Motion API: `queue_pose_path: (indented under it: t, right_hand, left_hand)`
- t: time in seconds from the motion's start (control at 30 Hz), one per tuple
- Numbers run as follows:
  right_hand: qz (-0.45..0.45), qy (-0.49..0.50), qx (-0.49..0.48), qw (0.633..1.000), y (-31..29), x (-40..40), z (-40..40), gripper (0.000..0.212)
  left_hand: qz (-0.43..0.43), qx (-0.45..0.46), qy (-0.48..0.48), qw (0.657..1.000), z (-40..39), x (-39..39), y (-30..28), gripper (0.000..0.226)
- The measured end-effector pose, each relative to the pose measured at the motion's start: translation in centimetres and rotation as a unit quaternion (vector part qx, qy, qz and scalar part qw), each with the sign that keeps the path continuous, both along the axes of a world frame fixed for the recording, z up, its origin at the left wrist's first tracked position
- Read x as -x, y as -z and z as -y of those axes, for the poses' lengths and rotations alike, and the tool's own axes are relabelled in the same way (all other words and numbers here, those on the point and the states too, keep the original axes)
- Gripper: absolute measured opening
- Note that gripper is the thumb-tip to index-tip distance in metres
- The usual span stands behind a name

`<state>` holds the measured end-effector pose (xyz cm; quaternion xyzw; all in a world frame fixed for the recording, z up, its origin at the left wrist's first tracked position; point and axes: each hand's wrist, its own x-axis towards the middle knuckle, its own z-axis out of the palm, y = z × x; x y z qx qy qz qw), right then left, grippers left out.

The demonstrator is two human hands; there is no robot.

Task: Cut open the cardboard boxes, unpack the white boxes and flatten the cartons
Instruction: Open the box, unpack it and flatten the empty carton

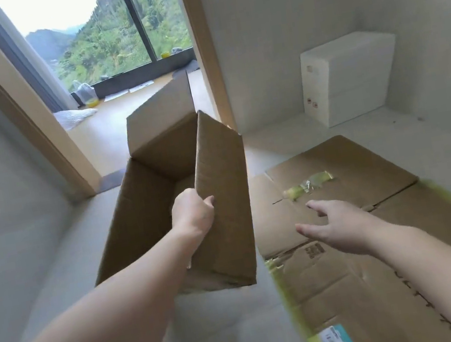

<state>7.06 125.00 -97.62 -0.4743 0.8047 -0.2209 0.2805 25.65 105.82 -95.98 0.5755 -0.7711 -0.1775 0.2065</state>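
Matt brown corrugated cardboard carton, flattened cartons alike — glossy tape scrap, smooth white boxes

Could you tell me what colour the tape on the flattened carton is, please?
Yellow-green tape on the flattened carton, head view.

The open box is in the middle, held up by the left hand. Right of the box, flat cardboard lies on the floor. Behind the box and to the right, a white box stands by the wall. Behind the box is a window.
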Motion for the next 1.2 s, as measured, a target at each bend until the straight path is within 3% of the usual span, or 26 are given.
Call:
queue_pose_path:
  t: [0.07,0.13,0.2,0.33,0.4,0.47,0.53,0.57,0.6,0.67,0.77,0.87,0.9,0.97,1.0,1.03,1.1,1.13,1.2]
  right_hand:
    - [0.072,0.077,0.015,0.994,-1.4,2.2,-2.4,0.096]
    - [0.129,0.149,0.078,0.977,-3.3,4.7,-4.6,0.096]
    - [0.169,0.229,0.188,0.940,-5.3,7.5,-6.6,0.077]
    - [0.204,0.387,0.344,0.831,-8.9,13.6,-11.8,0.045]
    - [0.169,0.417,0.390,0.803,-10.3,15.8,-14.7,0.042]
    - [0.037,0.428,0.412,0.804,-11.5,17.3,-17.1,0.039]
    - [-0.131,0.416,0.426,0.793,-12.6,17.8,-18.9,0.040]
    - [-0.182,0.401,0.433,0.786,-12.9,17.8,-19.6,0.045]
    - [-0.209,0.386,0.437,0.785,-13.0,17.7,-20.3,0.048]
    - [-0.213,0.360,0.434,0.798,-12.6,17.5,-21.2,0.048]
    - [-0.149,0.325,0.451,0.818,-11.9,17.3,-21.4,0.048]
    - [-0.195,0.289,0.429,0.833,-12.1,17.3,-21.5,0.044]
    - [-0.194,0.287,0.428,0.835,-12.1,17.4,-21.8,0.040]
    - [-0.080,0.271,0.462,0.841,-12.2,17.4,-23.0,0.028]
    - [0.011,0.245,0.465,0.851,-12.1,17.3,-23.8,0.031]
    - [0.078,0.212,0.443,0.868,-11.5,17.1,-24.5,0.047]
    - [0.076,0.226,0.285,0.928,-9.2,16.4,-25.4,0.094]
    - [0.063,0.284,0.186,0.938,-7.7,16.0,-25.6,0.113]
    - [0.138,0.403,0.026,0.905,-6.3,15.2,-25.2,0.121]
  left_hand:
    - [-0.098,-0.010,0.060,0.993,-2.6,5.9,-2.8,0.022]
    - [-0.197,-0.034,0.120,0.973,-6.1,11.9,-5.5,0.021]
    - [-0.268,-0.056,0.165,0.947,-10.4,17.2,-7.6,0.021]
    - [-0.361,-0.119,0.236,0.894,-17.9,24.0,-9.7,0.024]
    - [-0.327,-0.142,0.275,0.893,-19.8,25.9,-10.7,0.030]
    - [-0.211,-0.114,0.317,0.918,-20.6,27.5,-11.7,0.035]
    - [-0.054,0.080,0.383,0.919,-21.0,28.8,-12.8,0.062]
    - [-0.009,0.215,0.427,0.878,-21.4,29.4,-13.6,0.082]
    - [0.011,0.335,0.471,0.816,-22.0,30.3,-14.5,0.096]
    - [0.051,0.482,0.523,0.701,-23.7,32.2,-16.3,0.106]
    - [0.167,0.516,0.580,0.608,-25.9,35.1,-18.7,0.089]
    - [0.281,0.522,0.607,0.529,-28.0,36.7,-20.7,0.037]
    - [0.313,0.529,0.599,0.513,-28.4,37.0,-21.4,0.028]
    - [0.349,0.533,0.574,0.514,-28.6,37.3,-22.4,0.026]
    - [0.351,0.525,0.561,0.535,-28.3,37.2,-22.7,0.025]
    - [0.352,0.514,0.545,0.561,-27.9,37.1,-22.9,0.024]
    - [0.352,0.502,0.516,0.597,-27.0,36.9,-23.3,0.022]
    - [0.353,0.500,0.506,0.608,-26.7,36.9,-23.5,0.020]
    - [0.350,0.496,0.498,0.620,-26.3,36.9,-23.8,0.015]
